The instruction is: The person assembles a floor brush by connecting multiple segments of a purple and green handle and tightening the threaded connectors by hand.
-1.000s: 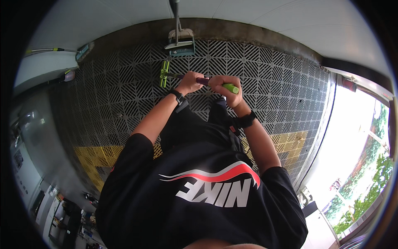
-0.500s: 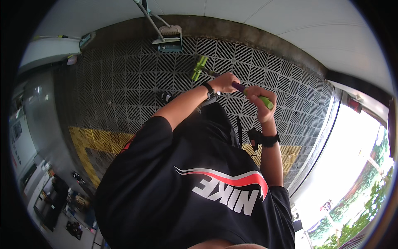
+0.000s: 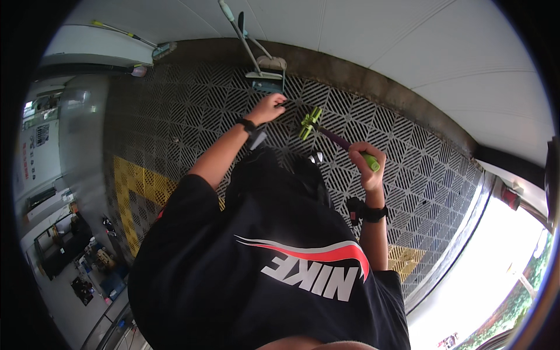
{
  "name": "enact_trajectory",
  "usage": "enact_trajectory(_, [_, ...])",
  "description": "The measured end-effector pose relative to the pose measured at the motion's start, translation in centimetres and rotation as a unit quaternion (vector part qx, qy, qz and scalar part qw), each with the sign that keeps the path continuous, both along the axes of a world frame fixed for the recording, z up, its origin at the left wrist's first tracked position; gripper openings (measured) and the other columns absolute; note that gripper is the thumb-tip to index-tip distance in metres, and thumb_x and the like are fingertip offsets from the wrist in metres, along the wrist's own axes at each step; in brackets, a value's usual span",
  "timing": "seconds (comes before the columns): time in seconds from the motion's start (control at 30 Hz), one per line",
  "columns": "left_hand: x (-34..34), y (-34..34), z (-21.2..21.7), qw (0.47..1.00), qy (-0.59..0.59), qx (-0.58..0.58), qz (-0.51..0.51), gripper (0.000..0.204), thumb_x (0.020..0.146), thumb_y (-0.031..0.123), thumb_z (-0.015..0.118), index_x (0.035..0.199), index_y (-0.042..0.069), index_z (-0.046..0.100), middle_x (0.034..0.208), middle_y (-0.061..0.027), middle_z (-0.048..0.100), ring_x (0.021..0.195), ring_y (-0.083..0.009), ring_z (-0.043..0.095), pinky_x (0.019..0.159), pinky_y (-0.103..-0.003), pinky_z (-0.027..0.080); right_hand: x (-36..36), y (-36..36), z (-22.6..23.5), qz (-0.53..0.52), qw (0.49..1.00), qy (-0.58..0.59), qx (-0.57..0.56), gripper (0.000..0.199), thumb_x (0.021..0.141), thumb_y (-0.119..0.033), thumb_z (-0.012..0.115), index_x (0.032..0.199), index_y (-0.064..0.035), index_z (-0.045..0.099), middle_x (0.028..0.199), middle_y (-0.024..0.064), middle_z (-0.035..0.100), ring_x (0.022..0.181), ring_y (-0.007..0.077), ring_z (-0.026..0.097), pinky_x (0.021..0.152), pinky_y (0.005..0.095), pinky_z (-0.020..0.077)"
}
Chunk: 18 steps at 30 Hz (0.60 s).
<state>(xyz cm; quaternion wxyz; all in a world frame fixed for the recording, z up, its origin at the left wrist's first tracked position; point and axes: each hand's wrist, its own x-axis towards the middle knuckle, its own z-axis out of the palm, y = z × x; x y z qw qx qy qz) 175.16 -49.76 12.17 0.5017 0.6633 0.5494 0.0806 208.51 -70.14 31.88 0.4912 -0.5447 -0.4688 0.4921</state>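
My right hand (image 3: pixel 367 164) is wrapped round the green-ended upper part of a mop with a purple pole (image 3: pixel 335 137). Its lime-green mop head (image 3: pixel 310 123) points away from me, low over the slatted floor; I cannot tell if it touches. My left hand (image 3: pixel 268 109) is off the pole, stretched forward with bent fingers and a gap between thumb and fingers. Just beyond it, a blue-grey dustpan (image 3: pixel 268 84) and a broom with a beige head (image 3: pixel 272 62) stand by the wall.
Grey slatted floor tiles (image 3: pixel 198 111) with a yellow strip (image 3: pixel 131 181) cover the ground. A low dark ledge (image 3: pixel 373 81) runs under the white wall. Another long-handled tool (image 3: pixel 163 50) leans at the far left. A bright doorway lies at the right.
My left hand has let go of the mop pole and moved left toward the dustpan and broom. My right hand keeps its hold. The whole view has shifted, and a shoe shows near the mop.
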Motion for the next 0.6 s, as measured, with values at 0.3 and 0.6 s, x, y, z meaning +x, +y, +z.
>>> enact_trajectory(0.3, [-11.7, 14.2, 0.5, 0.991, 0.03, 0.094, 0.089, 0.081, 0.085, 0.033, 0.077, 0.148, 0.002, 0.036, 0.145, -0.0196, 0.052, 0.131, -0.0384, 0.053, 0.107, -0.045, 0.046, -8.2, 7.1, 0.9, 0.069, 0.996, -0.045, -0.029, 0.013, 0.083, -0.009, 0.075, 0.09, -0.0009, 0.067, 0.074, 0.0032, 0.065, 0.067, 0.01, 0.06, 0.062, 0.0259, 0.0477])
enact_trajectory(0.6, [-16.1, 33.8, -7.8, 0.974, 0.15, 0.171, -0.014, 0.111, 0.069, 0.044, 0.088, 0.158, 0.02, 0.026, 0.163, -0.0149, 0.022, 0.15, -0.0393, 0.022, 0.114, -0.059, 0.035, -21.3, 17.5, 1.4, 0.045, 0.985, -0.13, -0.105, 0.017, 0.076, -0.004, 0.074, 0.092, -0.0015, 0.068, 0.076, 0.0067, 0.066, 0.067, 0.0142, 0.063, 0.064, 0.0278, 0.0485])
